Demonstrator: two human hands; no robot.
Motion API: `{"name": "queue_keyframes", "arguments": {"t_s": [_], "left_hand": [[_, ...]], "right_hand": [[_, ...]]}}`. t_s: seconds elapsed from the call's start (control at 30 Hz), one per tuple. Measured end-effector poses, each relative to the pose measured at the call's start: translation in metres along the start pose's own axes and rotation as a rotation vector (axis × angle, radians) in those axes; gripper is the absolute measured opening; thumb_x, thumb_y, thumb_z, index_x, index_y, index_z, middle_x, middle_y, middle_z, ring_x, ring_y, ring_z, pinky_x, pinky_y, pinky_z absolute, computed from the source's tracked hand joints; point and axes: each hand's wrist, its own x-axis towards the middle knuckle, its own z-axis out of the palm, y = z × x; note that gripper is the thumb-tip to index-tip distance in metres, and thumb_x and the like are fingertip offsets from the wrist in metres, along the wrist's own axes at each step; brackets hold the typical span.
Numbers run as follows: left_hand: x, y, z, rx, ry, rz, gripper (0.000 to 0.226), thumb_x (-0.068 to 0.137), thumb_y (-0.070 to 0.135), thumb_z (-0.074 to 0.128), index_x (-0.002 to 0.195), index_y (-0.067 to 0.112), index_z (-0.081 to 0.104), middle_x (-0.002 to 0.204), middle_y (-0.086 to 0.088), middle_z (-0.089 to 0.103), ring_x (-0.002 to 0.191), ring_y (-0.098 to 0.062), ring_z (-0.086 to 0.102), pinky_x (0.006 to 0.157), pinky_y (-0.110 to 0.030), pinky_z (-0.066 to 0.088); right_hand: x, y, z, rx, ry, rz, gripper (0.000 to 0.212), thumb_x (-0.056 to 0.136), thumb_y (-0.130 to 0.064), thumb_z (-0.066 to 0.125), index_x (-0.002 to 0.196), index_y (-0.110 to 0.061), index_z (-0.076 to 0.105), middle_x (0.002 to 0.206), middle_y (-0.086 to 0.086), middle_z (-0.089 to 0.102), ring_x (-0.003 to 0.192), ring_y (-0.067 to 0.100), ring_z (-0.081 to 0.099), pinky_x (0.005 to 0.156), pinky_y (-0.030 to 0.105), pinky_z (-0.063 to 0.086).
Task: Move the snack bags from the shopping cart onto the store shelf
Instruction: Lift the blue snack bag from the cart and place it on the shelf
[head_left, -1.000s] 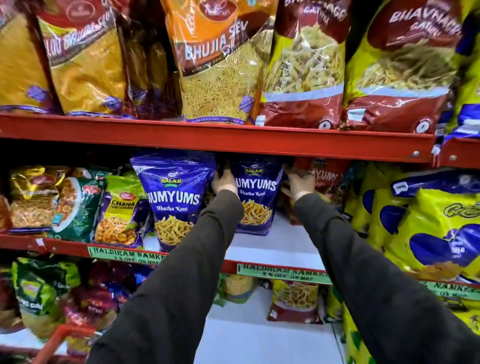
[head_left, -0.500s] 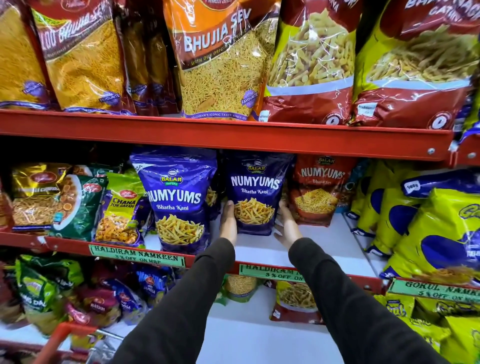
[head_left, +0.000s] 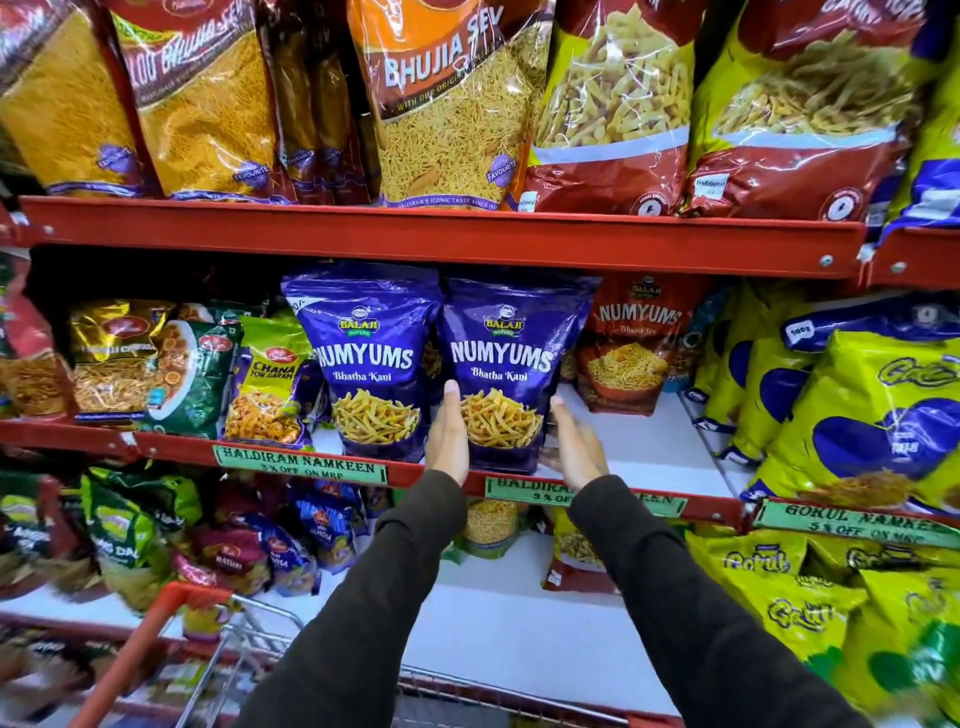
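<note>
Bare shelf (head_left: 644, 452) beside red bag (head_left: 631, 345)

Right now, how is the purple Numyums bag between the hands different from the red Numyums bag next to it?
The purple Numyums bag reads Bhatha Kani and pictures thick sticks; the red Numyums bag pictures fine sev. The purple bag stands at the shelf's front edge, the red one further back. The left hand and right hand flank the purple bag; nothing touches the red. Both stand upright and carry the Balaji logo.
</note>
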Motion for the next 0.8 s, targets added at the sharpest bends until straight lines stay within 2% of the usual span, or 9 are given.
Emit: {"name": "queue_keyframes", "arguments": {"t_s": [0.13, 0.23, 0.33, 0.43, 0.53, 0.6, 0.67, 0.73, 0.8], "left_hand": [[-0.004, 0.006, -0.005, 0.032, 0.056, -0.016, 0.09, 0.075, 0.085, 0.021, 0.147, 0.032, 0.032, 0.158, -0.001, 0.032, 0.145, -0.025, 0.03, 0.12, -0.047, 0.019], [-0.006, 0.005, -0.008, 0.061, 0.049, -0.003, 0.083, 0.08, 0.08, 0.023, 0.146, 0.031, 0.033, 0.156, -0.002, 0.035, 0.143, -0.026, 0.032, 0.121, -0.047, 0.021], [-0.012, -0.007, -0.009, 0.099, 0.129, 0.116, 0.066, 0.092, 0.061, 0.034, 0.145, 0.022, 0.038, 0.154, -0.006, 0.038, 0.137, -0.021, 0.039, 0.118, -0.039, 0.027], [-0.035, -0.025, -0.005, 0.062, 0.301, 0.3, 0.039, 0.099, 0.033, 0.043, 0.133, 0.016, 0.051, 0.139, -0.01, 0.047, 0.1, 0.002, 0.052, 0.094, -0.019, 0.037], [-0.059, -0.052, 0.003, 0.048, 0.328, 0.399, 0.026, 0.099, 0.024, 0.044, 0.118, 0.019, 0.06, 0.12, -0.001, 0.054, 0.102, -0.012, 0.055, 0.094, -0.039, 0.05], [-0.073, -0.073, 0.009, 0.081, 0.294, 0.431, 0.024, 0.099, 0.021, 0.043, 0.11, 0.022, 0.064, 0.112, 0.005, 0.057, 0.105, -0.014, 0.056, 0.093, -0.04, 0.052], [-0.086, -0.098, 0.014, 0.134, 0.228, 0.449, 0.024, 0.099, 0.018, 0.043, 0.103, 0.027, 0.064, 0.11, 0.001, 0.062, 0.104, -0.014, 0.058, 0.088, -0.029, 0.051], [-0.096, -0.125, 0.019, 0.18, 0.144, 0.407, 0.023, 0.099, 0.016, 0.044, 0.1, 0.028, 0.064, 0.112, -0.005, 0.064, 0.105, -0.016, 0.059, 0.085, -0.018, 0.047], [-0.109, -0.155, 0.019, 0.232, 0.094, 0.314, 0.023, 0.097, 0.01, 0.047, 0.098, 0.024, 0.066, 0.113, -0.01, 0.065, 0.103, -0.019, 0.06, 0.076, -0.002, 0.044]], "right_hand": [[-0.015, -0.004, 0.002, -0.024, 0.011, 0.016, 0.087, 0.07, -0.077, 0.042, 0.104, 0.001, 0.059, 0.116, 0.03, 0.065, 0.1, 0.044, 0.066, 0.094, 0.057, 0.052], [-0.022, -0.005, 0.001, -0.05, -0.002, 0.038, 0.08, 0.073, -0.074, 0.043, 0.102, -0.002, 0.061, 0.118, 0.028, 0.064, 0.105, 0.045, 0.063, 0.1, 0.058, 0.048], [-0.035, -0.004, -0.001, -0.062, 0.011, -0.032, 0.039, 0.085, -0.06, 0.048, 0.087, -0.025, 0.064, 0.11, 0.013, 0.066, 0.111, 0.034, 0.06, 0.106, 0.053, 0.044], [-0.053, 0.004, -0.007, -0.057, 0.112, -0.154, 0.018, 0.093, -0.039, 0.05, 0.096, -0.027, 0.063, 0.1, 0.002, 0.065, 0.099, 0.027, 0.064, 0.095, 0.053, 0.052], [-0.076, 0.017, -0.016, -0.046, 0.168, -0.203, 0.018, 0.094, -0.03, 0.052, 0.095, -0.021, 0.067, 0.093, 0.003, 0.069, 0.083, 0.023, 0.065, 0.083, 0.05, 0.057], [-0.089, 0.032, -0.026, -0.08, 0.167, -0.218, 0.021, 0.094, -0.028, 0.052, 0.097, -0.016, 0.069, 0.095, 0.006, 0.071, 0.088, 0.025, 0.066, 0.081, 0.047, 0.057], [-0.101, 0.053, -0.039, -0.124, 0.177, -0.223, 0.02, 0.094, -0.027, 0.052, 0.095, -0.015, 0.069, 0.096, 0.006, 0.072, 0.091, 0.027, 0.067, 0.081, 0.038, 0.057], [-0.114, 0.078, -0.053, -0.215, 0.181, -0.216, 0.015, 0.094, -0.026, 0.053, 0.092, -0.021, 0.067, 0.097, 0.002, 0.071, 0.094, 0.021, 0.066, 0.08, 0.019, 0.051], [-0.126, 0.106, -0.07, -0.284, 0.167, -0.142, 0.012, 0.094, -0.024, 0.054, 0.091, -0.025, 0.065, 0.097, 0.001, 0.069, 0.094, 0.018, 0.063, 0.079, 0.02, 0.048]]}}
